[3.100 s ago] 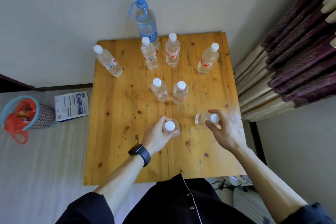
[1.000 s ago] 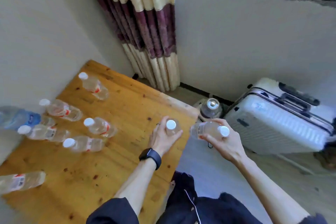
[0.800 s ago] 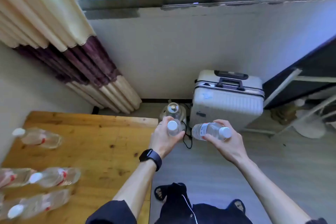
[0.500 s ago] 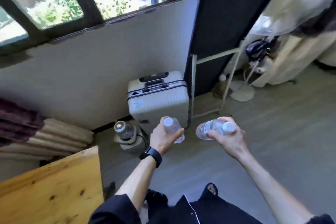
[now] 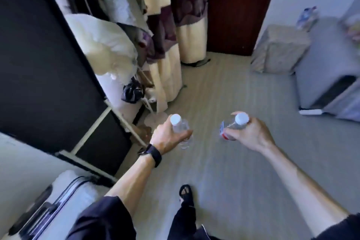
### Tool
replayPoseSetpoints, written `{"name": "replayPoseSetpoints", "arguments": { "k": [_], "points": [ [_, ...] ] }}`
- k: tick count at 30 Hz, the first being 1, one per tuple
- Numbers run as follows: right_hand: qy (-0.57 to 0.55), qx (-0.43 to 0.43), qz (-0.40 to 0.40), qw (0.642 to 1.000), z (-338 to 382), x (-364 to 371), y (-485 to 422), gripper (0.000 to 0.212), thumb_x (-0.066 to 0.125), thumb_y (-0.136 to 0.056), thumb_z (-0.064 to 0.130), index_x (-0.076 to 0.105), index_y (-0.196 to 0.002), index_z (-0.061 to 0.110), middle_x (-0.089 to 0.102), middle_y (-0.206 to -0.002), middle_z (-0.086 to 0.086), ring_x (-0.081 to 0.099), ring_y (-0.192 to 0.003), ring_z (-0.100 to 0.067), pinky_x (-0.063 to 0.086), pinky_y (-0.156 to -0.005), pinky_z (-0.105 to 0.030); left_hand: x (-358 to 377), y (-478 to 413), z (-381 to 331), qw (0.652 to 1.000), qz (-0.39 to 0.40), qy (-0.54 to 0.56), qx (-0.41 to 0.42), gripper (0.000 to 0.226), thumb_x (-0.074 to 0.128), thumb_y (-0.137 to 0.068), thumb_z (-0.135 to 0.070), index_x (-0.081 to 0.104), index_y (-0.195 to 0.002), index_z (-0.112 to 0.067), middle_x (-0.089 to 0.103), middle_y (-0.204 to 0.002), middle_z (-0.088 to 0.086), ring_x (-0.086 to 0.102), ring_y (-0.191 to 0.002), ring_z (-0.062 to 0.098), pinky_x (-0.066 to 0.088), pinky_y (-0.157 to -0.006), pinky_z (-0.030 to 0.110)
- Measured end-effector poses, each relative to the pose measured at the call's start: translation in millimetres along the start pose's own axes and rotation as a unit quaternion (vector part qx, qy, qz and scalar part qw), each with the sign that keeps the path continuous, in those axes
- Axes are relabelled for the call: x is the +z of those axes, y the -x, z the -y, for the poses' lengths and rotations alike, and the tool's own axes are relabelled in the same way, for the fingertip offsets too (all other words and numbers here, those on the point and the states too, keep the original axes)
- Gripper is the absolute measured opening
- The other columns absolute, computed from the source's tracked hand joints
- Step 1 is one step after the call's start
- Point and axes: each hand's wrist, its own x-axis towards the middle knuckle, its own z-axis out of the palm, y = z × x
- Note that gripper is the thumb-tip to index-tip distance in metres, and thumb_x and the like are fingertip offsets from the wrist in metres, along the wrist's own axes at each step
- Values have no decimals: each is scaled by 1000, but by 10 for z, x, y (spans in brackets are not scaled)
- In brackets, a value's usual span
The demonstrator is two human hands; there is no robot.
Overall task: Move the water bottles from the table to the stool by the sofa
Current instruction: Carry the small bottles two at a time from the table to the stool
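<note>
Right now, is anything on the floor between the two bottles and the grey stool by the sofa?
Nothing visible. The left hand grips one bottle, the right hand another bottle; only bare floor lies before the grey stool by the sofa.

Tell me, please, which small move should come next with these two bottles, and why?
Probably a step forward and to the right, toward the grey stool beside the sofa. The left hand grips the left bottle and the right hand grips the right bottle, both above the floor, and the stool stands far across the room, so neither can be set down yet.
</note>
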Motion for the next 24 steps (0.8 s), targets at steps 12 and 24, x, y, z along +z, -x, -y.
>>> {"name": "replayPoseSetpoints", "arguments": {
  "k": [12, 24],
  "points": [
    [29, 49, -175, 983, 60, -1309, -1420, 36, 80, -63, 53, 66, -95, 43, 65, -74, 21, 61, -80, -11, 46, -65, -26, -202, -2190, -1827, 964, 47, -98, 242, 45, 58, -70, -74, 51, -90, -35, 62, -75, -14, 61, -75, 15, 51, -68, 31],
    [-66, 43, -307, 949, -345, -2018, -2705, 36, 70, -58, 59, 67, -85, 37, 71, -77, 17, 66, -78, -1, 52, -67, -25, 409, -3697, -3178, 952, 63, -64, 293, 51, 60, -70, -73, 56, -104, -35, 62, -83, -16, 63, -83, 15, 54, -75, 32]
  ]
}}
